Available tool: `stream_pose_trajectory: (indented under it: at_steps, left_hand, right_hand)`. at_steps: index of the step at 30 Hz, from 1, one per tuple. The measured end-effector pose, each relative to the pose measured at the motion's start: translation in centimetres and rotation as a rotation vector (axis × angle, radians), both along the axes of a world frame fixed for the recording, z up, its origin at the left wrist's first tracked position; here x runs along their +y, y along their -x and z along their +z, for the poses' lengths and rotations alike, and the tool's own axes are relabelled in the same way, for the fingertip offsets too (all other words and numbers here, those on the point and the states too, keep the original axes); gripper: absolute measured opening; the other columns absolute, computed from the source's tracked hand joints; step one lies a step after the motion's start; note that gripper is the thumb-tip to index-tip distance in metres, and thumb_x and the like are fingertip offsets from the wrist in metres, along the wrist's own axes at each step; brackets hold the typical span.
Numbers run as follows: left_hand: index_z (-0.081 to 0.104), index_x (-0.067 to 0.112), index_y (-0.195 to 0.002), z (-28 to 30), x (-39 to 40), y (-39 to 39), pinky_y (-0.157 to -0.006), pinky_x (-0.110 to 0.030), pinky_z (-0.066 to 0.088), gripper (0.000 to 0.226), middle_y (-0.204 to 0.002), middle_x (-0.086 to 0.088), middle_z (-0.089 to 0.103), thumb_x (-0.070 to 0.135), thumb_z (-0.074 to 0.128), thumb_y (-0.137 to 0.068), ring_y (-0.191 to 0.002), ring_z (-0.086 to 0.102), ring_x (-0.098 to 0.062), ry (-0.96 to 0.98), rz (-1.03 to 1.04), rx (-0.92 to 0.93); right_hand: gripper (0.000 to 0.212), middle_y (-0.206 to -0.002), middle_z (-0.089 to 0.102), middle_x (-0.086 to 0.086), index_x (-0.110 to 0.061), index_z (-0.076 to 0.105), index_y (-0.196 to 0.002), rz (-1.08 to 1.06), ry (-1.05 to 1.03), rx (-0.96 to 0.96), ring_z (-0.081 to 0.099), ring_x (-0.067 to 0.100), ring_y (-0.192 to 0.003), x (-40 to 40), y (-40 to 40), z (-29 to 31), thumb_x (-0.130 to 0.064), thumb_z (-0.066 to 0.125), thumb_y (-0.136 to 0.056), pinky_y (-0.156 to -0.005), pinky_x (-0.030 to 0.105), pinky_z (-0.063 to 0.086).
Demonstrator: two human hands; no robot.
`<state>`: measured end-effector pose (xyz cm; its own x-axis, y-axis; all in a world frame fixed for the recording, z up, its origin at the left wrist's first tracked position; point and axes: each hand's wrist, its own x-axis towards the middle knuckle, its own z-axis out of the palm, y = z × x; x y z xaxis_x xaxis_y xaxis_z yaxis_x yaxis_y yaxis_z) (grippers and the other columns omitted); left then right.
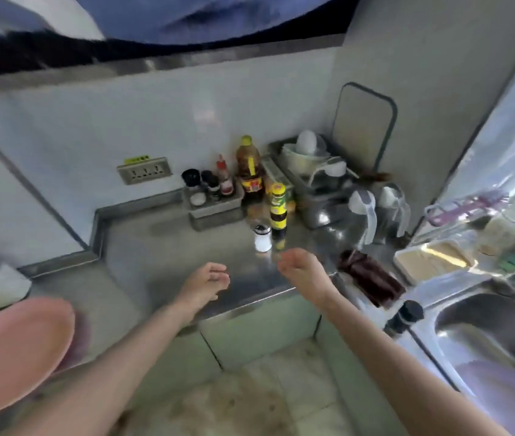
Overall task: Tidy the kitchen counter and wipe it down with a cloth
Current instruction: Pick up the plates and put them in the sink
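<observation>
Steel tabletop, sink at its right end. Rear right corner: two tall bottles, one white shaker. Left hand and right hand: fingers loosely curled, holding nothing.

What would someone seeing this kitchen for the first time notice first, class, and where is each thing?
Two bare hands, left hand and right hand, reach empty over the steel counter. Just beyond the right hand stand a small white shaker and a yellow-capped dark sauce bottle, with a big oil bottle behind by the wall. A dark red cloth lies to the right, near the sink.
</observation>
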<state>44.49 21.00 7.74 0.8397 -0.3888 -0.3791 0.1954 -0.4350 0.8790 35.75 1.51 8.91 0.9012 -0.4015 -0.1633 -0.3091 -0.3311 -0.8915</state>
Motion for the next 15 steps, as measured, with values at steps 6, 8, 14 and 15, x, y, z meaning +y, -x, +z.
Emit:
stream_pose_trajectory:
  at_steps: [6,8,14,15]
  left_hand:
    - [0.051,0.004,-0.1,-1.8,18.5,-3.7,-0.042,-0.009,0.04,0.023,-0.074,-0.002,0.053,-0.007,0.058,-0.082,-0.052,0.056,-0.003,-0.071,0.297,0.014]
    - [0.052,0.001,-0.104,-2.7,25.1,-4.2,-0.042,-0.004,0.036,0.029,-0.072,-0.001,0.051,-0.003,0.063,-0.077,-0.056,0.053,-0.008,-0.124,0.418,-0.009]
    - [0.052,-0.003,-0.11,-7.3,41.0,-3.3,-0.071,-0.03,0.036,0.036,-0.096,-0.016,0.053,-0.002,0.063,-0.076,-0.085,0.048,-0.026,-0.214,0.749,0.119]
    - [0.051,-0.004,-0.11,-8.1,42.5,-3.1,-0.07,-0.029,0.037,0.033,-0.099,-0.018,0.053,-0.005,0.06,-0.078,-0.082,0.049,-0.026,-0.232,0.787,0.138]
  right_hand:
    - [0.024,-0.096,0.06,0.004,-0.005,0.061,-0.109,0.235,-0.069,0.083,0.057,0.019,-0.094,16.7,-8.8,-3.0,-0.004,0.059,-0.085,-0.084,0.03,0.045]
    - [0.028,-0.102,0.063,0.009,-0.002,0.06,-0.113,0.303,-0.066,0.133,0.059,0.022,-0.098,22.2,-11.1,-4.4,-0.004,0.059,-0.085,-0.09,0.033,0.045]
    - [0.026,-0.104,0.064,0.014,-0.006,0.061,-0.11,0.459,-0.057,0.291,0.06,0.024,-0.097,35.4,-15.4,-9.3,-0.001,0.055,-0.085,-0.09,0.033,0.046]
    - [0.026,-0.109,0.064,0.014,-0.011,0.061,-0.109,0.472,-0.054,0.319,0.061,0.025,-0.1,37.0,-15.8,-9.7,-0.003,0.054,-0.085,-0.088,0.031,0.045]
